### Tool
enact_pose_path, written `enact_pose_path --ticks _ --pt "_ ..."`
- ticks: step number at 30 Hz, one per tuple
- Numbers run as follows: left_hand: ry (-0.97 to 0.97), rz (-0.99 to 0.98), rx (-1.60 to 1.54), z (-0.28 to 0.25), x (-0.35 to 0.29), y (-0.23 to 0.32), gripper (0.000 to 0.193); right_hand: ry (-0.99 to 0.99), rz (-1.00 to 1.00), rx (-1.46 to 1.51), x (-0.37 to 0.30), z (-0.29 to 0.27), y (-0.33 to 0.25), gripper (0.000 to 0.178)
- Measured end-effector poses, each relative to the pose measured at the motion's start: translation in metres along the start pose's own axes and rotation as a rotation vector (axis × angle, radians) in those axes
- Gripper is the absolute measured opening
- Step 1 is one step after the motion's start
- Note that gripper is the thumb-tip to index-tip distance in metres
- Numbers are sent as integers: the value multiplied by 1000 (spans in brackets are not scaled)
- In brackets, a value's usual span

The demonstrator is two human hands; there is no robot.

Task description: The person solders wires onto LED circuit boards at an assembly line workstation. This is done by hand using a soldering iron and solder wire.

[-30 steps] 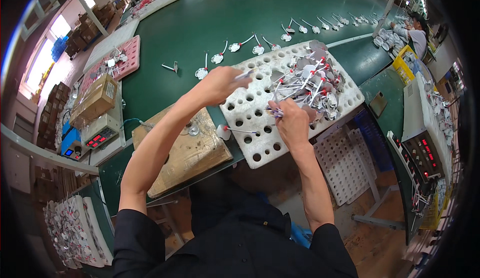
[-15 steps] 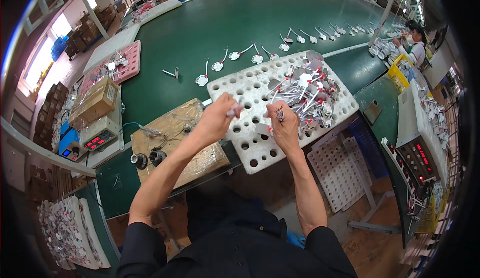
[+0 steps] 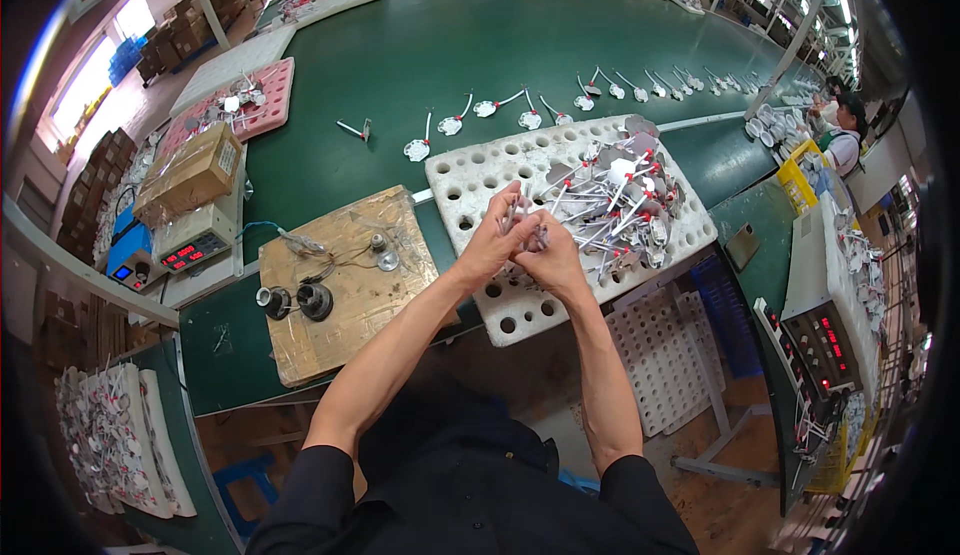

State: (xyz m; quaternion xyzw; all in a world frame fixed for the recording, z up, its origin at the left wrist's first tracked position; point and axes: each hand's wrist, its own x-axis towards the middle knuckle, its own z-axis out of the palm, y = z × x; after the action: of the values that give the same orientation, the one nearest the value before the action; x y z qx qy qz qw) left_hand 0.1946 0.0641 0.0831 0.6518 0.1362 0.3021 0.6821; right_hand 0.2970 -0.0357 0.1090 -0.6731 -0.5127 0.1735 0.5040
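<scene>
My left hand (image 3: 488, 247) and my right hand (image 3: 555, 261) meet above the near part of a white foam tray (image 3: 462, 177) full of round holes. Both are closed, fingertips almost touching. Small pale bits show between the fingers of each, too small and blurred to name. Just right of my hands, a heap of grey metal discs with white wires and red ends (image 3: 625, 190) covers much of the tray. Similar white disc parts with wire tails (image 3: 417, 150) lie in a row on the green table behind the tray.
Left of the tray, a tape-wrapped board (image 3: 345, 330) carries black round fittings (image 3: 314, 301) and cables. Beyond it are a power supply (image 3: 195, 245) and a cardboard box (image 3: 190, 170). A phone (image 3: 741, 247) and another meter (image 3: 830, 340) are on the right. Co-workers sit farther off.
My hands were apart and have come together over the tray, the left moving right and slightly down. The whole view has shifted a little.
</scene>
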Motion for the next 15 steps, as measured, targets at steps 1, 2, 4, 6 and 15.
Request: enact_pose_path --ticks 1,2,4,6,15 --pt "16 49 21 -3 0 1 65 -50 89 -70 1 3 1 37" --pt "38 98 46 -6 -2 7 70 -105 99 -79 2 5 -2 30" --pt "8 61 -15 -11 -8 17 71 -72 13 -64 4 11 3 28" --pt "16 3 -100 -11 -16 26 67 1 -197 -147 6 12 -4 23" --pt "185 75 -10 -49 -34 27 40 -365 114 -105 29 12 -18 26"
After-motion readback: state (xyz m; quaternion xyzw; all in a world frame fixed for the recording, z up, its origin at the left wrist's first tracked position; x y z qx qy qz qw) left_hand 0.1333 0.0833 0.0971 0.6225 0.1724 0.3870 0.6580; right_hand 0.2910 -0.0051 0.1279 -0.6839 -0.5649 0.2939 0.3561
